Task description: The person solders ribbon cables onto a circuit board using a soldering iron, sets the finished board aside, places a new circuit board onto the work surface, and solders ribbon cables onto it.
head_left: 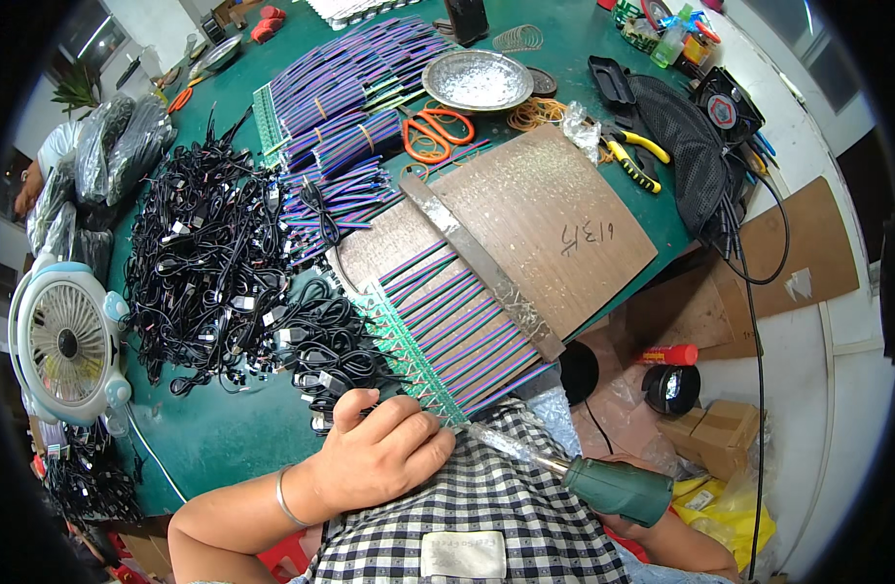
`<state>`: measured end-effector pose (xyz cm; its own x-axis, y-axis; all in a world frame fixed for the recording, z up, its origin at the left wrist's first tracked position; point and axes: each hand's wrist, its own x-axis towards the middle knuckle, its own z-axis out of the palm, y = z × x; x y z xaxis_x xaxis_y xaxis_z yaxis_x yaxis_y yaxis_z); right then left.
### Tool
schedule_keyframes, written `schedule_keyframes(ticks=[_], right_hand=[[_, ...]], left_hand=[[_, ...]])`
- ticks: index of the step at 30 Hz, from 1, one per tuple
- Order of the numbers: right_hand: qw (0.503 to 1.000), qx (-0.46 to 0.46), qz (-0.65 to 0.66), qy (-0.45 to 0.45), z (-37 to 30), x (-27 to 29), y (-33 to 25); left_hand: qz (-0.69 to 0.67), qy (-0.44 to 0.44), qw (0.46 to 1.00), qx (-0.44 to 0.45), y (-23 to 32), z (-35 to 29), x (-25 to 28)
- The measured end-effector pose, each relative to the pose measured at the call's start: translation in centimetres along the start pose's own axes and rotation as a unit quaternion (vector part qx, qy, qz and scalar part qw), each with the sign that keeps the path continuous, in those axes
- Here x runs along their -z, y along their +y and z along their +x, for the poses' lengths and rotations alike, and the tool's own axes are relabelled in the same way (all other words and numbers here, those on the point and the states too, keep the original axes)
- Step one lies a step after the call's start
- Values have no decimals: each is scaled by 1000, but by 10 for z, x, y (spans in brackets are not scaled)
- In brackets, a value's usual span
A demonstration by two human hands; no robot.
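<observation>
Green strip [406,356] lies fwd of my hands, its near end just by my L fingertips, striped wires [472,326] running off to the R. L hand [389,456]: fingers half curled, no clear grip; can't tell if they touch the strip. R hand [647,530]: wrapped round the green-handled tool [618,490], mostly hidden under it, tip aimed at the strip's near end; contact unclear. To do this well, I'd keep L fingertips out of the tip's path, steady the strip & go one joint at a time w/ a loose R wrist. Metal bar [477,261], fwd of both hands, crosses the wires on the wooden board [584,214]; prob. keeps them straight, so don't bump it. Black cables [321,355] bunch just past my L knuckles: mind snags.
</observation>
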<state>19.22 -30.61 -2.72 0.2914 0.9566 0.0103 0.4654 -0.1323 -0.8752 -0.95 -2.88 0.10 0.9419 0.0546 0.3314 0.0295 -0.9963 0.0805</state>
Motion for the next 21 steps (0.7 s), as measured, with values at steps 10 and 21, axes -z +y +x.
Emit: schedule_keyframes(ticks=[10, 21], right_hand=[[983, -134, 125, 28, -11, 0, 4], [967, -133, 196, 98, 1, 4, -3]], left_hand=[[6, -5, 1000, -4, 1, 0, 0], [18, -9, 1000, -10, 1, -1, 0]])
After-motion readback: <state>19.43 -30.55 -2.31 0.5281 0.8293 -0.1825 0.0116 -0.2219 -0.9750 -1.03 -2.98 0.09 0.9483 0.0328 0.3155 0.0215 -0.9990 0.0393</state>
